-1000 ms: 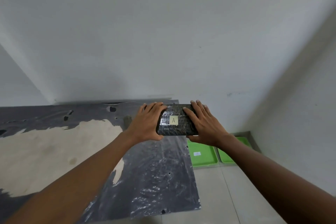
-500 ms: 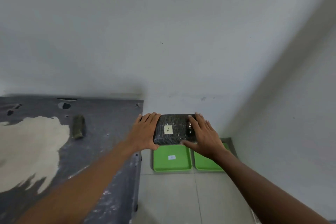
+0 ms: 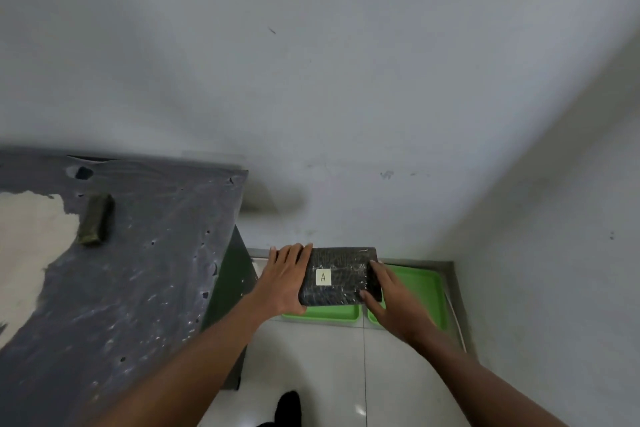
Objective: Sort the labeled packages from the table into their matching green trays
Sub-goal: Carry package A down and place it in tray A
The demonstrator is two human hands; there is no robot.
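A black plastic-wrapped package [image 3: 341, 263] with a white label marked A is held flat between both my hands. My left hand [image 3: 282, 279] grips its left end and my right hand [image 3: 393, 298] grips its right end. The package hangs over the left green tray [image 3: 325, 314] on the floor and hides most of it. A second green tray [image 3: 420, 291] lies right beside it, near the wall corner. Another dark package [image 3: 95, 218] rests on the table at the left; no label shows on it.
The table [image 3: 131, 288] with a torn dark plastic cover fills the left side; its right edge ends just left of the trays. White walls close off the back and right. The white tiled floor [image 3: 332, 367] lies below, with my dark shoe [image 3: 289, 406] on it.
Both hands carried the A package off the table to the right and lowered it down over the left green tray. The view has tilted down toward the floor.
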